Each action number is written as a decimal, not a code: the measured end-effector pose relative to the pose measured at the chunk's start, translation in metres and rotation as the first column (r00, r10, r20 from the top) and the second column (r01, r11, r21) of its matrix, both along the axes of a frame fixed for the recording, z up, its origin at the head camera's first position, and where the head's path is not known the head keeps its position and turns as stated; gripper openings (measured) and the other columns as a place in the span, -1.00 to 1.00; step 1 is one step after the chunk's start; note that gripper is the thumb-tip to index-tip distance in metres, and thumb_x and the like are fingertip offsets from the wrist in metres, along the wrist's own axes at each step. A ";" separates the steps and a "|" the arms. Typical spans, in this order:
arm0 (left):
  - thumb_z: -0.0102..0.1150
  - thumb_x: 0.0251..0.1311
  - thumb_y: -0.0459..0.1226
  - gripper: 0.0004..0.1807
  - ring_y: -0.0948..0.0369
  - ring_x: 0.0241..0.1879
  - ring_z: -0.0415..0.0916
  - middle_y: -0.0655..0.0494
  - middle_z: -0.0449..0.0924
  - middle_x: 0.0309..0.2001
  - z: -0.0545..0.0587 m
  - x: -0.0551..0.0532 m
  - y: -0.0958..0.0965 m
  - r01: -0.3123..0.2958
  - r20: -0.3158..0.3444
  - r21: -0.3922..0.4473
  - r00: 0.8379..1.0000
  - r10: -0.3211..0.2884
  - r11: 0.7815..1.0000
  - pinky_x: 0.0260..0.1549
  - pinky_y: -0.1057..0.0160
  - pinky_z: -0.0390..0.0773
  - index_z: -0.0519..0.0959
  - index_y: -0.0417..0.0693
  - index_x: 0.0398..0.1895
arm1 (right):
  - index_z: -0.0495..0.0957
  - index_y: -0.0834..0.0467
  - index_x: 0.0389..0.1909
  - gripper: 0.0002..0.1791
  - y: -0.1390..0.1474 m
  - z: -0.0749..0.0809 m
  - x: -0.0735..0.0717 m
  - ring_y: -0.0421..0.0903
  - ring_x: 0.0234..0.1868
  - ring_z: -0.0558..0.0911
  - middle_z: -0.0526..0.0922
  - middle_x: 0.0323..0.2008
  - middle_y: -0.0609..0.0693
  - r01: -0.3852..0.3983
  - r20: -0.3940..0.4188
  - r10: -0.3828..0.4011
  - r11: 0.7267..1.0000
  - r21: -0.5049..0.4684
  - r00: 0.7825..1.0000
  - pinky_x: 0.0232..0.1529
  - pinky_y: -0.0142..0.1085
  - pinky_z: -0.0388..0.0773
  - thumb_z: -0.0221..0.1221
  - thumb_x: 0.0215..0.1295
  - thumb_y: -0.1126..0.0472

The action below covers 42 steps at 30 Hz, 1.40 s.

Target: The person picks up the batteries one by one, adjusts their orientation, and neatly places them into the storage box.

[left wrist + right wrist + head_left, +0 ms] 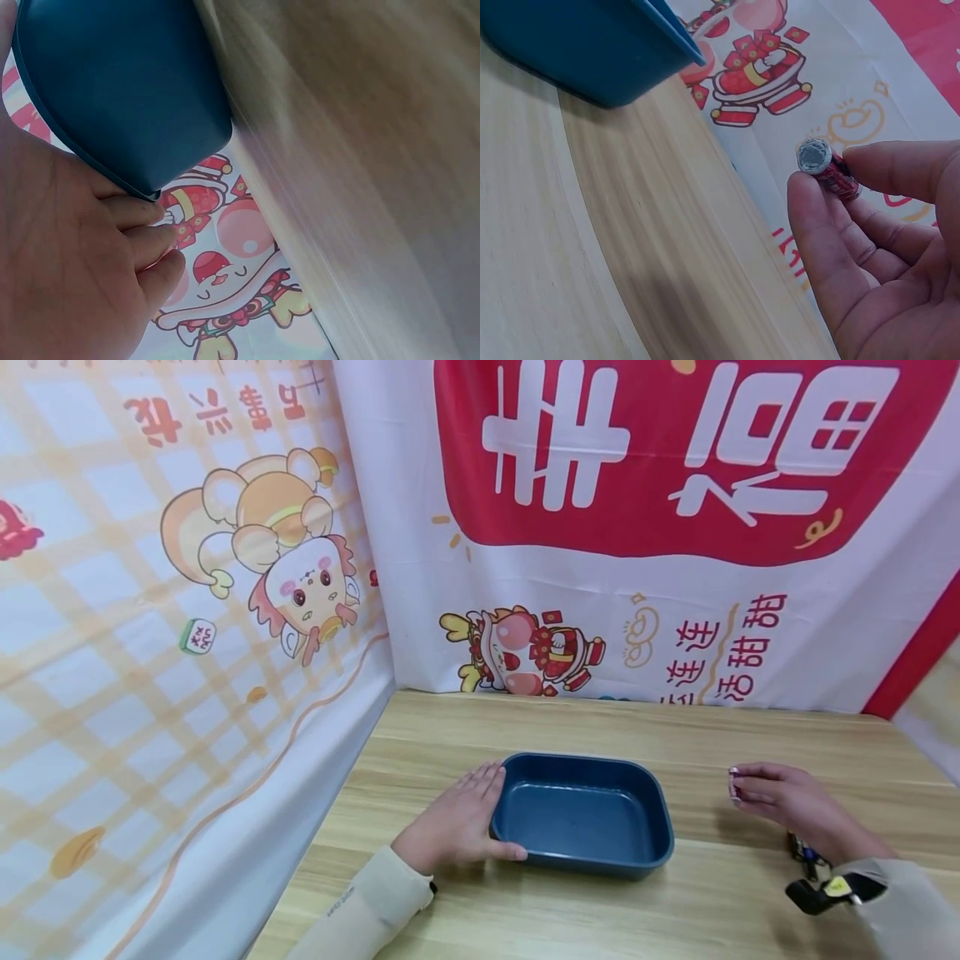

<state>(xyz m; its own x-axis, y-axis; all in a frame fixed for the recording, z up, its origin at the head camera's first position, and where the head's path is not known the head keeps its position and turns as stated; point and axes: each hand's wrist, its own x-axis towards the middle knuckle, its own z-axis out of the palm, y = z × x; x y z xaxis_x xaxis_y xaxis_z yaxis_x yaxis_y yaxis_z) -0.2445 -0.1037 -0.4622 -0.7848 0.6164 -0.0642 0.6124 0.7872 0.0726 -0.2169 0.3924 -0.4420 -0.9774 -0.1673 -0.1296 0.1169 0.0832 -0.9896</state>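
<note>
- Your right grip pinches a small red roll between thumb and fingertips, holding it up over the worktop; its silver end faces the right-wrist camera.
- Your left grip is spread, not clenched: fingers laid along the left end of the blue tray, thumb by the near rim.
- The tray sits on the worktop between your grips, long axis running left to right, so one short end faces the roll.
- From your right grip the tray lies to the left, near but apart; your left grip touches it, so that is the nearer one.
- Judge the sideways gap from roll to tray's right rim; you cannot tell exactly how their heights compare.
</note>
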 end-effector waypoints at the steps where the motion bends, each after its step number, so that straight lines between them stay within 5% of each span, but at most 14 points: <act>1: -0.45 -0.17 0.69 0.39 0.07 0.50 -0.28 0.02 -0.22 0.55 0.000 0.000 0.000 0.001 -0.001 0.001 1.000 -0.001 1.000 0.39 0.05 -0.09 -0.15 -0.12 0.56 | 0.33 0.46 0.17 -0.60 -0.002 0.000 -0.001 -0.11 -0.07 0.64 0.64 -0.12 -0.02 0.004 0.008 -0.004 1.000 0.019 1.000 -0.03 -0.24 0.60 0.08 0.45 0.28; 17: -0.44 -0.20 0.70 0.41 0.08 0.50 -0.28 0.04 -0.22 0.55 0.000 -0.001 0.001 -0.004 -0.003 0.004 1.000 0.004 1.000 0.39 0.05 -0.09 -0.15 -0.11 0.56 | 0.17 0.52 0.29 -0.39 -0.027 0.005 -0.014 -0.06 0.01 0.61 0.60 -0.04 0.07 -0.039 0.023 0.037 0.996 0.080 0.999 0.01 -0.23 0.57 0.09 0.46 0.16; 25: -0.40 -0.20 0.69 0.41 0.08 0.50 -0.28 0.03 -0.22 0.55 -0.003 -0.003 0.001 -0.001 0.002 0.019 1.000 0.001 1.000 0.39 0.03 -0.08 -0.14 -0.12 0.56 | 0.35 0.45 0.15 -0.57 -0.042 0.009 -0.022 -0.08 -0.06 0.63 0.61 -0.11 0.08 -0.069 -0.001 0.070 0.997 0.046 0.998 -0.03 -0.22 0.60 0.09 0.46 0.21; 42: -0.30 -0.18 0.67 0.39 0.09 0.51 -0.30 0.07 -0.23 0.55 -0.002 -0.002 0.001 -0.018 0.031 0.027 0.999 0.017 0.999 0.38 0.01 -0.06 -0.16 -0.08 0.57 | 0.35 0.48 0.14 -0.56 -0.093 0.009 -0.044 -0.06 -0.12 0.64 0.58 -0.08 0.24 -0.119 0.013 0.119 0.992 0.046 0.993 -0.05 -0.17 0.61 0.13 0.42 0.23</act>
<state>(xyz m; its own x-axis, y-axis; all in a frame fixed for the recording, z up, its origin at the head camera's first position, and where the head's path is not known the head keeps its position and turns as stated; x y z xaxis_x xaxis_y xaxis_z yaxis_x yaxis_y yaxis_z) -0.2466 -0.1022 -0.4640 -0.7936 0.6043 -0.0712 0.5955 0.7954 0.1129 -0.2610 0.2992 -0.4327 -0.9494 -0.2757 -0.1503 0.1140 0.1436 -0.9830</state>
